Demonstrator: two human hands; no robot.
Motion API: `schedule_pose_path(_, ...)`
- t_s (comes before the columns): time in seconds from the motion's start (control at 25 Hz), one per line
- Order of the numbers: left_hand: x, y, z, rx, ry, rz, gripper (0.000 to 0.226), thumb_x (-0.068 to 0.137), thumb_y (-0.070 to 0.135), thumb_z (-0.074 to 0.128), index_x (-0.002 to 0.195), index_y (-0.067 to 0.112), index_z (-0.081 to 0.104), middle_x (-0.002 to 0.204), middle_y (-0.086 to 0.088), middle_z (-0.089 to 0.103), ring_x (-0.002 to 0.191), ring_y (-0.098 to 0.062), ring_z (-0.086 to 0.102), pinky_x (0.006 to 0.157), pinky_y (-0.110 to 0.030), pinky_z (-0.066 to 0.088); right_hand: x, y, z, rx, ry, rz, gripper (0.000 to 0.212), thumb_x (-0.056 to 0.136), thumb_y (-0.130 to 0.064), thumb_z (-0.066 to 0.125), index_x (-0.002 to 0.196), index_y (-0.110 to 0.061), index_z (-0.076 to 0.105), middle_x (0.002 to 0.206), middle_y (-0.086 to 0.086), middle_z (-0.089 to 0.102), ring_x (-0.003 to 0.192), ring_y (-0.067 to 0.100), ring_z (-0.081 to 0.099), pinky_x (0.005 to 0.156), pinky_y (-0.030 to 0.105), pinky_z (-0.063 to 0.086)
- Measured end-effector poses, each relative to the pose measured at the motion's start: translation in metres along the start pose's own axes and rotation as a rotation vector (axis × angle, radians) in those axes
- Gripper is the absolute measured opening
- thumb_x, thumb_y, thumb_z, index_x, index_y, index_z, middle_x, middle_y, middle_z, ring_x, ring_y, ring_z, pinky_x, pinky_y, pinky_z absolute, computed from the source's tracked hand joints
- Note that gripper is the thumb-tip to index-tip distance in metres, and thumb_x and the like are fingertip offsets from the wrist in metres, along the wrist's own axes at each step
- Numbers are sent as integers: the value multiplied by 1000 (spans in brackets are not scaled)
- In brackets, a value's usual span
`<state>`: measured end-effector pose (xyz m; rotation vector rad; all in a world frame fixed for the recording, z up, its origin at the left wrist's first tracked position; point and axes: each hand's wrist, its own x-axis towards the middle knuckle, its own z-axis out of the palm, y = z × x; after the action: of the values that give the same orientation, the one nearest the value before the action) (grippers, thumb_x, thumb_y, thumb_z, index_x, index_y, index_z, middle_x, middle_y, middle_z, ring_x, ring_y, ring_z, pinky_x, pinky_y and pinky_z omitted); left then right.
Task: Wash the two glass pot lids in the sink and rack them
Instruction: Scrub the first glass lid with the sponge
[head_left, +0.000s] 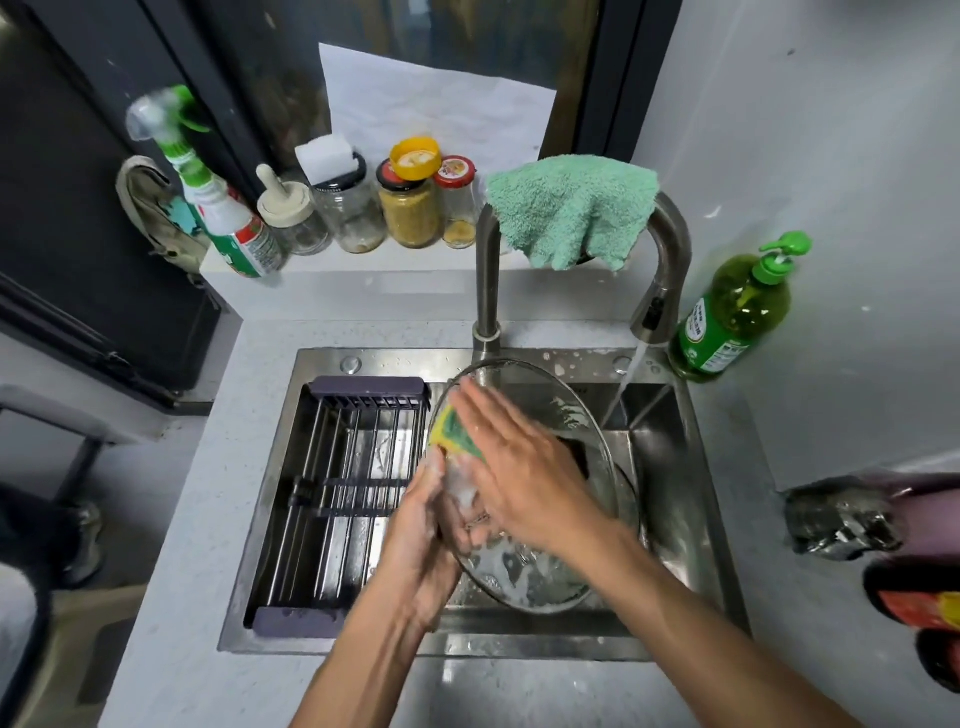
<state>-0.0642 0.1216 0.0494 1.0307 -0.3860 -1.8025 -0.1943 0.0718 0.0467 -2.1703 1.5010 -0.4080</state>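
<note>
1. Standing tilted on edge over the middle of the sink (675, 519), a glass pot lid (582, 415) leans with its upper rim toward the back edge near the base of the faucet (488, 270); suds streak its lower part.
2. Gripping the lid's left rim, the left hand (426, 525) is closed on it from below and is covered in foam.
3. The right hand (519, 467) lies flat, fingers straight, pressing a yellow and green sponge (457, 431) against the lid's near face; it does not curl around the sponge.
4. Behind the glass a dark shape shows, too unclear to name; whether a second lid lies beneath cannot be told.
5. A drying rack (343, 493) with metal bars spans the left half of the sink, just beside the lid, and holds nothing.
6. Water (623, 384) runs from the faucet head into the back right corner of the sink, apart from the lid.
7. A green cloth (571, 208) drapes over the faucet's arch.
8. A green soap bottle (732, 317) stands on the counter at the sink's back right corner.
9. Jars (410, 208) and a spray bottle (218, 208) line the ledge behind the sink.
</note>
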Motion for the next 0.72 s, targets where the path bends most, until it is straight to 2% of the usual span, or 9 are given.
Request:
schedule_pose_path(0.08,1,3,5,54,-56,9,43,99,48,50,138,30,57,131,-15,67,112,-36,68,86,-58,58,5,-2,-1,17,83,183,68,104,-39,25,154,-21,-17,164,0,-18,153,19,-9,125,38,-1)
schedule_pose_path(0.2,1,9,10,45,-11,-9,43,96,49,52,131,27,65,135,-16,64,109,-30,71,75,-46,62,7,-7,-3,-94,29,39,66,104,-33,21,151,-21,-25,163,4,-21,153,26,-11,125,45,4)
schedule_pose_path(0.32,2,5,7,15,-33,3,47,96,50,55,136,26,61,136,-8,65,120,-31,65,84,-43,60,10,-14,-5,53,200,282,65,104,-29,27,155,-19,-12,165,4,-11,154,24,-7,126,43,5)
schedule_pose_path(0.36,2,3,8,-14,-5,-1,50,95,49,57,137,22,61,136,-9,65,121,-29,65,85,-41,60,8,-24,-4,59,247,284,66,101,-27,28,155,-16,-7,164,5,-8,153,26,-6,125,43,2)
schedule_pose_path(0.44,6,1,6,-152,51,-28,43,97,41,57,129,14,68,134,-15,65,116,-26,68,83,-35,60,-12,-41,10,-2,329,64,68,94,-14,42,156,-12,13,164,8,13,153,26,5,125,42,5)
schedule_pose_path(0.52,9,4,-3,-286,64,5,43,101,37,50,132,12,65,135,-20,63,118,-30,66,88,-40,59,-46,-44,26,67,386,-18,68,88,-4,59,151,-9,34,158,8,36,151,23,24,122,45,24)
schedule_pose_path(0.6,9,11,-10,-298,80,32,50,100,39,45,144,14,49,141,-25,56,131,-40,54,107,-55,46,-67,-37,35,127,411,54,68,87,1,67,148,-7,40,156,8,40,148,24,30,115,50,36)
schedule_pose_path(0.68,11,17,-18,-252,77,18,56,101,40,42,152,16,37,145,-29,50,137,-43,46,116,-58,32,-59,-36,35,94,367,94,66,89,1,66,149,-4,39,158,10,36,149,27,28,115,50,37)
schedule_pose_path(0.72,12,17,-21,-245,69,21,52,104,39,40,151,15,38,144,-29,52,136,-42,48,114,-55,35,-53,-34,36,110,353,86,63,91,-1,64,149,-3,39,158,10,35,149,26,27,116,49,35)
